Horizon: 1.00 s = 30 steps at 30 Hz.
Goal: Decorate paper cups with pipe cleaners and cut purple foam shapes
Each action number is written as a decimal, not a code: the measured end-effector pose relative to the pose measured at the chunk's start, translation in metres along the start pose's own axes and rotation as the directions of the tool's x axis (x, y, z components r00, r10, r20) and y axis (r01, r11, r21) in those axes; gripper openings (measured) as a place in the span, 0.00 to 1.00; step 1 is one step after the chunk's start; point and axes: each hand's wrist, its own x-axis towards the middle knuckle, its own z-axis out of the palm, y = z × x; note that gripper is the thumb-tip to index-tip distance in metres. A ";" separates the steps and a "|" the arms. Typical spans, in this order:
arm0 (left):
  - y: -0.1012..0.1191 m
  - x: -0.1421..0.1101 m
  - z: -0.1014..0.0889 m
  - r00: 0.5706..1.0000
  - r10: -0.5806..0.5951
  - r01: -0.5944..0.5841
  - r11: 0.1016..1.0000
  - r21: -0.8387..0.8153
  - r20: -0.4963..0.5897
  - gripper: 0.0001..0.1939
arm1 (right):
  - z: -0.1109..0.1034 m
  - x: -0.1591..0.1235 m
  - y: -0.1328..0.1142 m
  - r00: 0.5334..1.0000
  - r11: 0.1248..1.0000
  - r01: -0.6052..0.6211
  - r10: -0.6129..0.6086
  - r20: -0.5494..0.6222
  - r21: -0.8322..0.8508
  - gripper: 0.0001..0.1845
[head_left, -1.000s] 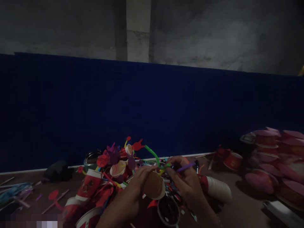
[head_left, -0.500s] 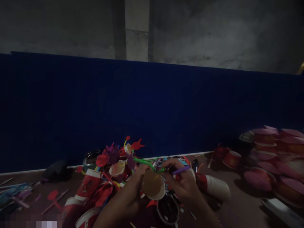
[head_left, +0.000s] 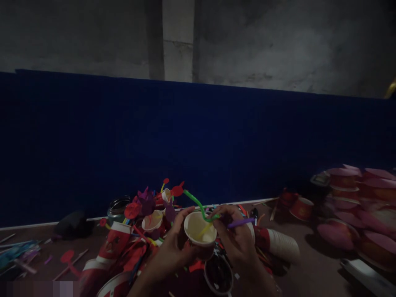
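My left hand (head_left: 173, 251) is wrapped round a small paper cup (head_left: 199, 228), its open mouth tilted toward me. My right hand (head_left: 236, 239) pinches a green bendy straw (head_left: 198, 203) at the cup's rim. A purple straw (head_left: 241, 222) lies across its fingers, and a yellow straw piece (head_left: 204, 231) sits inside the cup. Just left of the hands stands a bunch of cups with straws and red and purple paper shapes (head_left: 151, 206).
Red paper cups (head_left: 114, 243) lie at the lower left, and a sideways stack of cups (head_left: 280, 244) to the right. A metal tin (head_left: 119, 206) stands by the blue wall panel (head_left: 198, 140). Pink-lidded bowls (head_left: 355, 198) are stacked at right. A dark-filled cup (head_left: 219, 275) sits below my hands.
The cup has turned so its white inside faces me and has risen a little. The green straw swung down, then back up, and its end now reaches the cup's rim.
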 end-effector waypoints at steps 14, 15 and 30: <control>-0.020 0.003 0.002 0.987 0.138 -0.098 0.929 0.356 -0.088 0.37 | -0.001 -0.002 -0.009 0.989 0.984 -0.080 0.099 -0.113 0.160 0.05; -0.019 0.002 0.001 0.986 0.141 -0.100 0.920 0.380 -0.083 0.36 | -0.002 -0.002 -0.010 0.991 0.990 -0.046 0.062 -0.118 0.134 0.04; -0.012 -0.003 0.005 0.997 0.073 -0.059 0.943 0.328 -0.031 0.34 | -0.004 -0.003 -0.014 0.997 0.999 0.045 -0.046 -0.055 -0.010 0.04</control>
